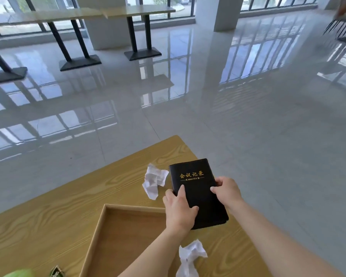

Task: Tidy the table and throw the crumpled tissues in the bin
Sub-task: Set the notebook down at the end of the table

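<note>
Two crumpled tissues lay on the wooden table [48, 222] as I watched. The nearer tissue [190, 256] sat at the near right, just beside my left forearm. Left of it stood a shallow cardboard tray [100, 232], and at the near left edge I could make out something green [18, 273], too cropped to identify. My left hand [179, 210] and right hand [227, 191] both clasped a black notebook [196, 176] with gold lettering, left thumb on the cover, right fingers curled round its right edge. The farther tissue [154, 179] lay just left of the notebook. Beyond, glossy floor [248, 116] ran to dark-legged tables [128, 12].
</note>
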{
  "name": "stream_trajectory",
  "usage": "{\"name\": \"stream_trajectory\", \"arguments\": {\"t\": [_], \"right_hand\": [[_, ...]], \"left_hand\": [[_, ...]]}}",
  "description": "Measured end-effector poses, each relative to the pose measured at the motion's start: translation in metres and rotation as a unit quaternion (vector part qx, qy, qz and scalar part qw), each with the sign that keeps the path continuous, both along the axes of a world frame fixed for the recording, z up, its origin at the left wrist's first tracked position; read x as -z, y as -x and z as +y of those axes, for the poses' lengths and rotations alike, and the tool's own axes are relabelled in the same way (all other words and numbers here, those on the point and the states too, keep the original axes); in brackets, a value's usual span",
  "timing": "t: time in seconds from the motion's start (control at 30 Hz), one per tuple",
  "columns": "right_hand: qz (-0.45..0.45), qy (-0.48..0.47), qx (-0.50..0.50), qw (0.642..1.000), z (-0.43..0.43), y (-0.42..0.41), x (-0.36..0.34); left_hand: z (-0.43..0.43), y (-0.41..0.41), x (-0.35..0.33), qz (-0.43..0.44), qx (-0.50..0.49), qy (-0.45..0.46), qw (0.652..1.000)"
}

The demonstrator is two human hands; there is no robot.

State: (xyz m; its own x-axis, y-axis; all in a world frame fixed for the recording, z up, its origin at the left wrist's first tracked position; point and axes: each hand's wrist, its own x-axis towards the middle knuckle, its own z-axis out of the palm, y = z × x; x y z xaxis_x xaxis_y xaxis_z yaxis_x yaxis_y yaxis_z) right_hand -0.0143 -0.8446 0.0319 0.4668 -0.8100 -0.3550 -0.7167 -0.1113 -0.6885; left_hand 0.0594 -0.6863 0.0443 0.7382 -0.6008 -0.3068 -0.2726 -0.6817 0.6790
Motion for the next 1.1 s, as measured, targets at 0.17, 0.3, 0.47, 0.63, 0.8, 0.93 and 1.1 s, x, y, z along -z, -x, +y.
{"name": "stream_trajectory", "arguments": {"t": [0.17,0.3,0.47,0.63,0.8,0.93,1.1], "right_hand": [[0.011,-0.017,-0.001,1.000,-0.018,-0.011,0.026],[0.030,0.010,0.003,1.000,-0.022,-0.018,0.037],[0.016,0.054,-0.029,0.998,-0.026,-0.027,0.041],[0.045,0.103,-0.081,0.990,-0.021,-0.021,0.048],[0.076,0.149,-0.102,0.981,-0.023,-0.032,0.053],[0.081,0.173,-0.118,0.975,-0.031,-0.046,0.055],[0.089,0.180,-0.137,0.970,-0.046,-0.069,0.056]], "left_hand": [[-0.025,0.006,0.019,0.053,-0.038,-0.037,0.997],[-0.029,0.012,0.029,0.060,-0.034,-0.038,0.997],[-0.027,0.009,0.036,-0.013,0.005,-0.023,1.000],[-0.030,0.003,0.035,-0.146,0.204,-0.076,0.965],[-0.038,-0.003,0.040,-0.170,0.230,-0.113,0.952],[-0.052,-0.015,0.043,-0.166,0.217,-0.118,0.955],[-0.066,-0.032,0.049,-0.153,0.204,-0.119,0.960]]}}
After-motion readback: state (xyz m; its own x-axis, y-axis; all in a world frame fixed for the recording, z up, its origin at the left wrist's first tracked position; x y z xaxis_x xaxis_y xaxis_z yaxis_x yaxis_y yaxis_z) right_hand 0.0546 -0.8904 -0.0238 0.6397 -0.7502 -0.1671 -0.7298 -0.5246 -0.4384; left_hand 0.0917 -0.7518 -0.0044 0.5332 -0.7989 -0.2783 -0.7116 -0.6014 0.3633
